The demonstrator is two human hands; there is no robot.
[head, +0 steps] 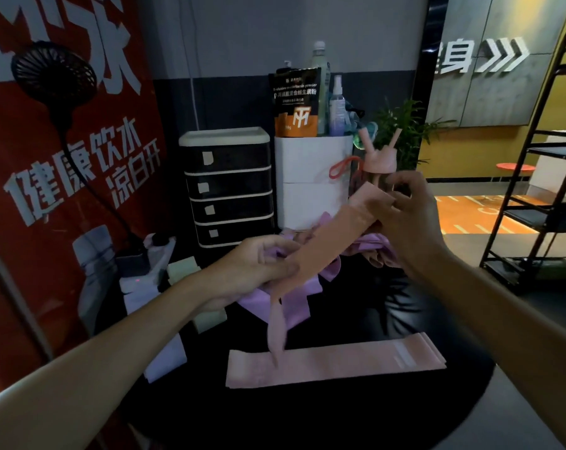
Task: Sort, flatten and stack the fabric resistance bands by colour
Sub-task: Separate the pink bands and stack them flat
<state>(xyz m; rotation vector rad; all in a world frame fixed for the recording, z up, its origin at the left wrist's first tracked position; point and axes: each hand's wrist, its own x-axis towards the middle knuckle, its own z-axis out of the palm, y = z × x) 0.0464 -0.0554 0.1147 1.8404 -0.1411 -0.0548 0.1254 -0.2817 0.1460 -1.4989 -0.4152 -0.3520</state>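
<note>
Holding this peach-pink band (pixel 333 241) stretched in the air across the middle of the frame, so here's what I think could bite. At the far left of the dark table (pixel 340 417) sit a couple of pale green folded pieces (pixel 181 269), probably sorted bands. They're out of the way, so no worry there.

The left hand (pixel 259 267) has its fingers curled round the band's lower part, thumb on top. Below that grip a loose tail hangs down, twisted, and its tip looks to be touching the flat pink stack (pixel 333 365) at lower middle.

- Risk one: moving the band sideways could drag the tail over the stack and skew the top layer.
- Risk two: if the twist isn't shaken out, it goes down creased rather than flat.
- Risk three: under the band lies a crumpled purple heap (pixel 294 300), and a dangling end could snag one and pull it along.

The right hand (pixel 411 219), upper right of centre, pinches the far end with its fingertips, quite near a pink bottle (pixel 379 160) behind it. Pulling tighter that way might bump the bottle over.
</note>
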